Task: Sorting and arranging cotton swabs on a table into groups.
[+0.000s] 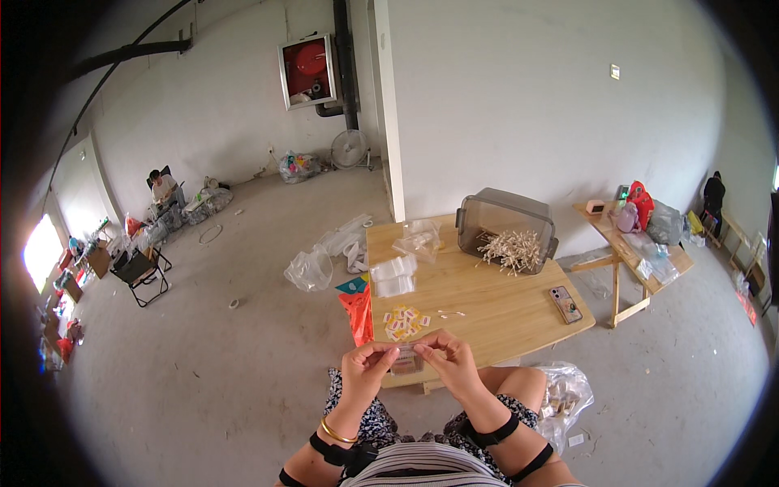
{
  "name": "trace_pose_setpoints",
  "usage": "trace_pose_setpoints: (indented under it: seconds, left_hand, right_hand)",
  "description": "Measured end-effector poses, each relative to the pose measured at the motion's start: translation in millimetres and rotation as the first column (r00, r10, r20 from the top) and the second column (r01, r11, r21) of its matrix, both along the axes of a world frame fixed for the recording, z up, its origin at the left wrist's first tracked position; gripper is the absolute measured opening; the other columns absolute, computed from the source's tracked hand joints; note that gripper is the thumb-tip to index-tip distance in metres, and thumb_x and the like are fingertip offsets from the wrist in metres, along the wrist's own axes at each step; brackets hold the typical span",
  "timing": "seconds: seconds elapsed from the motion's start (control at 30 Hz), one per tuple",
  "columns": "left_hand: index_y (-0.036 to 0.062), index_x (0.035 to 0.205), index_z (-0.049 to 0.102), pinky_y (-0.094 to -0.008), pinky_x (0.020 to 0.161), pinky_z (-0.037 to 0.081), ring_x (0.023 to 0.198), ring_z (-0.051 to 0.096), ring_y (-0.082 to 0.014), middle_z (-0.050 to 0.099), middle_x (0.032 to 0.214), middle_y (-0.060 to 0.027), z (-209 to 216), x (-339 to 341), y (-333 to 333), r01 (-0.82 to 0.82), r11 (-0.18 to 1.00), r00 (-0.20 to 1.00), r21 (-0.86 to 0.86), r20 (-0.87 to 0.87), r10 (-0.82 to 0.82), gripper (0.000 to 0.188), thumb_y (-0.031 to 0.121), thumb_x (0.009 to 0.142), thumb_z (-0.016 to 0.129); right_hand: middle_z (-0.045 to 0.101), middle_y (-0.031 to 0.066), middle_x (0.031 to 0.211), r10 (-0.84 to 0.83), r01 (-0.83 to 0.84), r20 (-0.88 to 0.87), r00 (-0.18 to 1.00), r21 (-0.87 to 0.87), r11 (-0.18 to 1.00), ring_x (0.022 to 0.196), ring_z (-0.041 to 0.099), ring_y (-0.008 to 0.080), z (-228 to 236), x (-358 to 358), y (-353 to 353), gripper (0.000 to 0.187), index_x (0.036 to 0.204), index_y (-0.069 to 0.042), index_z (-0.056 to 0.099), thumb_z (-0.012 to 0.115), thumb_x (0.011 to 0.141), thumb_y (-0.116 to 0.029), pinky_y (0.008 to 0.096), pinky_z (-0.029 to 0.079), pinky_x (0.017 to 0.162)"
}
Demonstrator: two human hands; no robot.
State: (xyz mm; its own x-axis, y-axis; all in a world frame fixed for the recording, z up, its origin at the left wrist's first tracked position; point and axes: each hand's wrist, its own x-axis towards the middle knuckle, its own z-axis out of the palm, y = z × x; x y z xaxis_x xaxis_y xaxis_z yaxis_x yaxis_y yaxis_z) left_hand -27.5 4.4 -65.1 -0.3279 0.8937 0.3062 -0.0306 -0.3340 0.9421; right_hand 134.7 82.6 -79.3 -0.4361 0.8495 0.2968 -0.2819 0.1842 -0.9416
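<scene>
Between my hands hangs a small clear plastic bag (407, 362) at the near edge of the wooden table (479, 312). Its contents are too small to tell. My left hand (367, 362) pinches the bag's upper left corner, and my right hand (448, 357) pinches the upper right. Just beyond lie several small yellow and white cards (403, 323). A few loose cotton swabs (451, 314) rest to their right. Farther back are a stack of clear bags (394, 277) and a grey translucent bin (497, 213) tipped on its side, with a heap of cotton swabs (514, 251) at its mouth.
A phone (565, 304) lies at the table's right side. Red plastic (355, 315) hangs over its left edge. Clear plastic bags (312, 269) lie on the floor at left; another (565, 395) sits by my right leg. A second table (641, 252) stands right. A person (165, 189) sits far left.
</scene>
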Motion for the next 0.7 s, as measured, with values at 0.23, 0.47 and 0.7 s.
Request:
trace_pose_setpoints:
  seconds: [0.23, 0.47, 0.7]
  left_hand:
    - [-0.0024, 0.098, 0.072, -0.0269, 0.089, 0.052, 0.101, 0.065, -0.011, 0.072, 0.111, -0.0089, -9.8, 2.1, 12.1, 0.082, 0.995, 0.985, -0.05, 0.154, -0.074, 0.01, 0.006, 0.093, 0.069]
    - [0.0016, 0.091, 0.074, -0.0314, 0.087, 0.05, 0.103, 0.063, -0.0176, 0.07, 0.111, -0.0094, -21.6, -7.7, 28.8, -0.129, 0.987, 0.858, 0.099, -0.487, 0.161, 0.008, 0.008, 0.086, 0.074]
    - [0.0026, 0.083, 0.066, -0.0272, 0.076, 0.051, 0.086, 0.065, -0.0125, 0.072, 0.098, -0.0089, -65.5, -19.2, 48.2, -0.168, 0.982, 0.946, -0.083, -0.294, 0.136, 0.016, 0.01, 0.082, 0.081]
  right_hand:
    - [0.066, 0.0061, 0.09, -0.127, 0.122, 0.056, 0.99, 0.09, 0.988, 0.086, 0.061, 0.015, -6.1, -2.7, 6.7, 0.007, 0.091, 0.002, 0.071, 0.07, 0.09, -0.005, 0.0271, 0.047, 0.081]
    - [0.064, 0.0061, 0.092, -0.193, 0.165, 0.133, 0.972, 0.192, 0.967, 0.095, 0.058, 0.0169, -28.1, -6.4, 17.3, 0.008, 0.092, 0.0, 0.073, 0.072, 0.086, -0.005, 0.0288, 0.047, 0.084]
    - [0.057, 0.0042, 0.089, -0.174, 0.178, 0.135, 0.975, -0.02, 0.984, 0.089, 0.058, 0.0148, -65.3, -17.5, 36.9, 0.009, 0.085, -0.001, 0.07, 0.076, 0.084, -0.007, 0.0278, 0.048, 0.079]
